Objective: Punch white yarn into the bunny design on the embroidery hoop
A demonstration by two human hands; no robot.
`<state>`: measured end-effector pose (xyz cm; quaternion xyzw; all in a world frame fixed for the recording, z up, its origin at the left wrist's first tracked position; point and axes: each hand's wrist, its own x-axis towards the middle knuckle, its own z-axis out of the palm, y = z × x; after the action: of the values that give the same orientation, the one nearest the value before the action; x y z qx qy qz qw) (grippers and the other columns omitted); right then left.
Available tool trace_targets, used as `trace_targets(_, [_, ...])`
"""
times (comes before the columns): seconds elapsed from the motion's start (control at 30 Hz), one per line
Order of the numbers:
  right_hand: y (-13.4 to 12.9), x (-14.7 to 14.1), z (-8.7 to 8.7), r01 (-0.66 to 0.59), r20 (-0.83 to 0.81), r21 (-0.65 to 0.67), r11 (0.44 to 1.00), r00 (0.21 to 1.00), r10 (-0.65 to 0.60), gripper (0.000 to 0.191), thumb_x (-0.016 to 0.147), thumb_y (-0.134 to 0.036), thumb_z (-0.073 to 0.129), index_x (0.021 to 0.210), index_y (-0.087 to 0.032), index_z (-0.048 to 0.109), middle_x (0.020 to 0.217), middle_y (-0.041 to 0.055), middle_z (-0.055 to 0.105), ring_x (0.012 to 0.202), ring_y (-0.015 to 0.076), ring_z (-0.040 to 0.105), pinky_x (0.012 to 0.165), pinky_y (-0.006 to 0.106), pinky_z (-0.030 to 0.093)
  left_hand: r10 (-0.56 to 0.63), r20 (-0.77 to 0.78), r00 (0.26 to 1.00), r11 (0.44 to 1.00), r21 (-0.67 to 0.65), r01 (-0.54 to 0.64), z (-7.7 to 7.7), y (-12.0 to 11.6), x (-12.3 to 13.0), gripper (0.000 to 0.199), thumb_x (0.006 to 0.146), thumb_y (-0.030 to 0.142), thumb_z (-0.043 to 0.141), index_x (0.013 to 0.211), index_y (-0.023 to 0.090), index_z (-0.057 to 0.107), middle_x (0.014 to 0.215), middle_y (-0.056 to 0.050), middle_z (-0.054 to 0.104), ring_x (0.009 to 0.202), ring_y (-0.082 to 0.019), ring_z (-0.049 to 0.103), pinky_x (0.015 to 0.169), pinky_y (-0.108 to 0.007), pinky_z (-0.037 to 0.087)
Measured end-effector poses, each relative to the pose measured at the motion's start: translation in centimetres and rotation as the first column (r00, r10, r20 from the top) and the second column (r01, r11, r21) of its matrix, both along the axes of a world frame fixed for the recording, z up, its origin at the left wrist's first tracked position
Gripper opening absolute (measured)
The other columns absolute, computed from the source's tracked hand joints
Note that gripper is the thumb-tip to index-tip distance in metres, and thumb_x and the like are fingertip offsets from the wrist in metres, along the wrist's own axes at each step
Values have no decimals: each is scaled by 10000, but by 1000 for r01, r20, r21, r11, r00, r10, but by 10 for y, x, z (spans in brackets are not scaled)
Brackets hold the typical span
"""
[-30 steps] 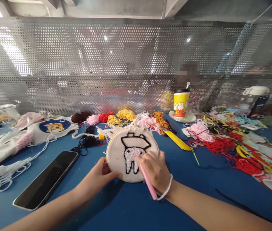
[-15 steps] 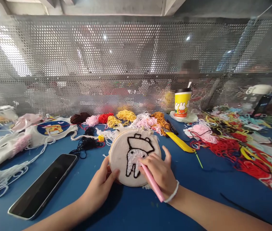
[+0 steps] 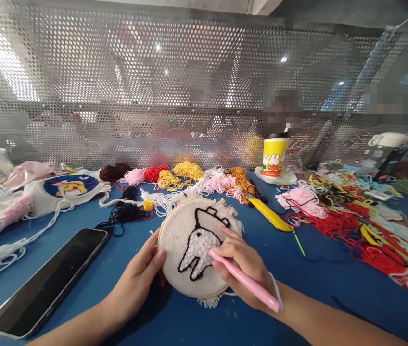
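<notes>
A round embroidery hoop (image 3: 175,240) with cream cloth stands tilted over the blue table. Its cloth bears a black-outlined figure, partly filled with fluffy white yarn. My left hand (image 3: 141,274) grips the hoop's left edge, thumb on the front and fingers behind. In my right hand (image 3: 243,264) is a pink pen-like tool (image 3: 249,283), its tip against the white-filled part. The exact contact of the tip is hidden by my fingers. A white band circles my right wrist.
A black phone (image 3: 47,283) lies at the left. Yarn bundles (image 3: 187,170) line the back, with a yellow cutter (image 3: 271,215) right of the hoop. A yellow cup (image 3: 275,156) stands behind it. Tangled red yarn (image 3: 344,226) spreads across the right, and a perforated screen (image 3: 189,86) rises behind.
The hoop has turned clockwise and come slightly nearer. Both hands still hold their things; the pink tool now slants more sideways. The camera view has shifted a little.
</notes>
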<state>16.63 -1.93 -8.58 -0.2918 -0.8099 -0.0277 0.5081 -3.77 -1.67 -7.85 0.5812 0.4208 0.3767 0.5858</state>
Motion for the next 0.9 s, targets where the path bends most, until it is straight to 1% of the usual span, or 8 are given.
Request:
trace_targets(0.1, [-2, 1, 3, -8, -66, -130, 991, 998, -1, 69, 718, -90, 481, 751, -150, 488, 560, -33, 466, 504, 80, 472, 857, 402, 418, -21, 32, 999, 1000, -18, 21, -2, 2, 0, 542, 816, 392, 374, 1287, 210, 179, 644, 22, 436, 555, -98, 407, 485, -219, 371])
trace_targets(0.2, [-5, 4, 7, -7, -107, -245, 969, 994, -20, 69, 715, -101, 480, 712, -170, 479, 539, -49, 452, 493, 74, 484, 844, 371, 434, -14, 37, 999, 1000, -17, 15, -4, 4, -1, 536, 811, 389, 388, 1284, 218, 202, 623, 26, 433, 536, -93, 400, 475, -217, 369])
trace_targets(0.3, [-7, 6, 13, -7, -136, -316, 949, 990, -38, 76, 729, -127, 462, 680, -181, 481, 524, -50, 456, 490, 76, 495, 815, 341, 457, -19, 50, 999, 1000, -19, 20, -5, 5, -1, 546, 801, 398, 403, 1282, 221, 216, 614, 28, 432, 525, -92, 400, 466, -218, 366])
trace_targets(0.4, [-6, 8, 14, -47, -178, -360, 932, 984, -19, 99, 734, -130, 442, 657, -186, 469, 536, -47, 470, 514, 79, 500, 836, 358, 448, -18, 55, 998, 999, -26, 20, -4, 5, -1, 554, 795, 401, 411, 1283, 221, 220, 617, 24, 442, 527, -94, 406, 468, -222, 366])
trace_targets(0.53, [-4, 9, 11, -123, -243, -367, 922, 969, 33, 88, 731, -131, 433, 672, -193, 455, 494, -77, 395, 437, 59, 407, 855, 402, 435, 4, 36, 999, 1000, -29, -3, -3, 5, -1, 549, 795, 401, 411, 1279, 219, 227, 620, 24, 440, 527, -95, 409, 464, -222, 362])
trace_targets(0.57, [-4, 9, 9, -134, -257, -368, 920, 966, 37, 84, 731, -131, 433, 679, -193, 454, 498, -77, 390, 448, 61, 414, 861, 410, 430, 2, 34, 999, 1000, -28, -1, -3, 4, 0, 554, 794, 404, 410, 1280, 218, 223, 619, 25, 439, 525, -95, 409, 462, -223, 362])
trace_targets(0.7, [-4, 10, 7, -133, -263, -372, 919, 964, 33, 84, 731, -121, 438, 685, -190, 451, 534, -61, 433, 588, 91, 523, 881, 421, 415, 16, 42, 999, 1000, -26, -15, -2, 4, 1, 552, 791, 405, 413, 1276, 209, 236, 620, 22, 445, 535, -97, 407, 464, -222, 361])
trace_targets(0.9, [-6, 9, 15, -91, -215, -318, 944, 976, 22, 91, 729, -124, 427, 670, -192, 443, 547, -32, 488, 767, 157, 591, 838, 390, 451, 21, 44, 999, 1000, -20, -20, -2, 3, 2, 540, 794, 394, 414, 1272, 213, 240, 624, 22, 444, 542, -97, 403, 464, -217, 356])
